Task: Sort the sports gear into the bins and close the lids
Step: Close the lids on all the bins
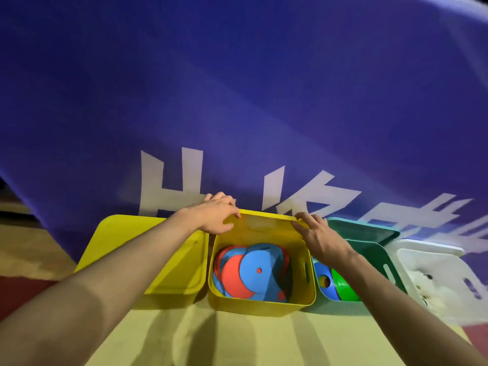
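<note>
Both the left hand and the right hand gripped the far rim of the lidless yellow bin, already holding flat discs; fitting its lid, lying just left, appeared next.

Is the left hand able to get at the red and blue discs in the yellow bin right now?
Probably yes. The yellow bin is open on top, and the left hand grips its far rim, right above the discs, with nothing in between.
</note>
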